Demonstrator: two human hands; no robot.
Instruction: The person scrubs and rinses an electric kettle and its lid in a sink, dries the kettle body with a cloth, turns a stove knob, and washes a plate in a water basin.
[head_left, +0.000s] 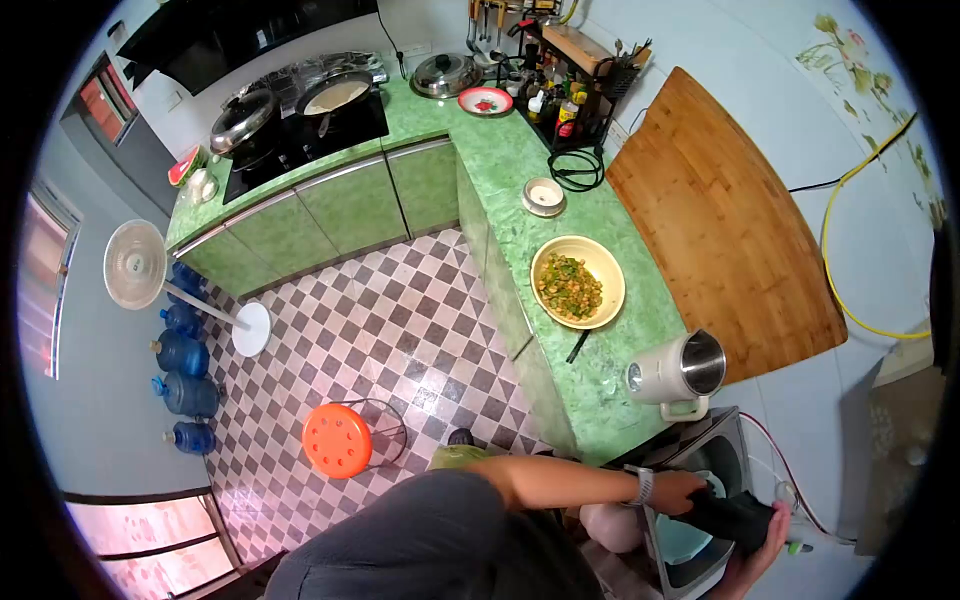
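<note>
A black item (735,517), perhaps cloth or a bag, spans the space between my hands over the sink. My left hand (680,492), with a watch on its wrist, is closed at the near end; the item partly hides its fingers. My right hand (768,545) grips the far end, fingers wrapped round it. Below them, a light teal basin (683,540) sits in the metal sink (735,450).
Left of the sink, a white kettle (655,373) and a yellow bowl (616,290) of chopped food stand on the green counter (610,410). A wooden board (720,220) leans on the wall. An orange stool (337,441) and fan (136,264) stand on the floor.
</note>
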